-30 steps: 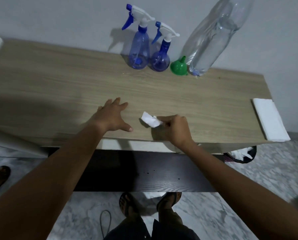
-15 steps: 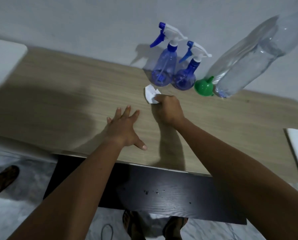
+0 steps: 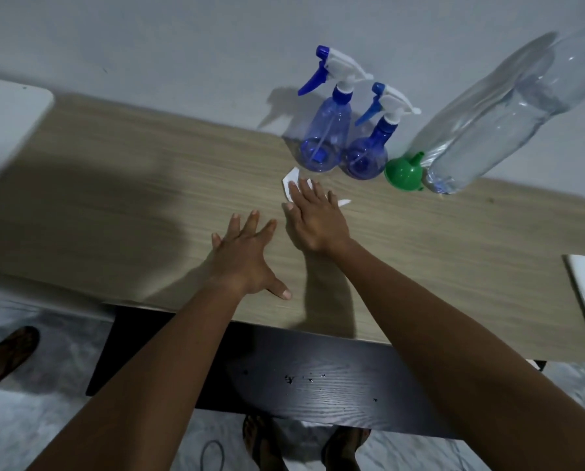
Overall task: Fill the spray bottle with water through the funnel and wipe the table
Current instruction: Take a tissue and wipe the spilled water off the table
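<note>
Wooden table (image 3: 454, 249), and at the back wall there's a big clear water bottle (image 3: 488, 124), then a tall blue spray bottle (image 3: 325, 130) next to a shorter spray bottle (image 3: 369, 154). Left hand (image 3: 246, 260) lies flat with its fingers spread. Right hand (image 3: 314, 219), fingers straight, presses a white tissue (image 3: 291, 183) down just in front of the sprayers. A green funnel (image 3: 404, 173) sits against the water bottle.

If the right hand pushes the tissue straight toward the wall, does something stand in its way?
Yes. The taller spray bottle and the shorter spray bottle stand just behind the tissue under the right hand, with hardly any table between.
</note>
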Motion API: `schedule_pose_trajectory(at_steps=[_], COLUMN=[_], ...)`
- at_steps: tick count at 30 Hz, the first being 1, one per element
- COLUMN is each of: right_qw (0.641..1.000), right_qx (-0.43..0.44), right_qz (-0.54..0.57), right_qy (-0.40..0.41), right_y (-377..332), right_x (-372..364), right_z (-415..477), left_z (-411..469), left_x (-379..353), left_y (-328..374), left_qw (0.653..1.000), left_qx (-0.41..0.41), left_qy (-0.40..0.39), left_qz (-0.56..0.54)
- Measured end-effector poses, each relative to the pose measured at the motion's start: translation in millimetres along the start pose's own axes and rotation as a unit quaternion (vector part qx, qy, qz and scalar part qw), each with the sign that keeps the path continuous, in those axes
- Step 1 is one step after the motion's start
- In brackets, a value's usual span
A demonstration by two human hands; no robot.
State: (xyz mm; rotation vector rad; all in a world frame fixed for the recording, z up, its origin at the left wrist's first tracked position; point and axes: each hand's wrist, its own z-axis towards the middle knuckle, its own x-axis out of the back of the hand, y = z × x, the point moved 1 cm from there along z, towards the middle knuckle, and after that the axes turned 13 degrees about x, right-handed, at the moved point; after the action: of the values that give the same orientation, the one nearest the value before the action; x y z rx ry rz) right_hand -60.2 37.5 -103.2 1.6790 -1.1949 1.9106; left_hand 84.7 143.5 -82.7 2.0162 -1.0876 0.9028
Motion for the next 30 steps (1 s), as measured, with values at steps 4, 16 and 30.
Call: schedule_pose_trajectory(at_steps=[4,16,30], right_qw=[0.998,0.993,0.998], right_qx=[0.049,0.075,-0.027], right_qz=[-0.029,-0.029,-0.019], right_qy=[0.021,0.089,0.048], right_y=[2.2,36.7,97.4], right_x=[1.2,34.3,48.3], right_z=[-28.8,-169.1,-267.6], left_z=[-1.6,-32.6,-86.0], left_x=[2.8,-12.5,-75.9], left_y=[0.3,51.1,164.7], left_qw=[1.0,0.995,0.992], left_qx=[0.003,-0.057,-0.068], left_qy=[-0.003,-0.017,0.006], left_qz=[-0.003,0.074,0.103])
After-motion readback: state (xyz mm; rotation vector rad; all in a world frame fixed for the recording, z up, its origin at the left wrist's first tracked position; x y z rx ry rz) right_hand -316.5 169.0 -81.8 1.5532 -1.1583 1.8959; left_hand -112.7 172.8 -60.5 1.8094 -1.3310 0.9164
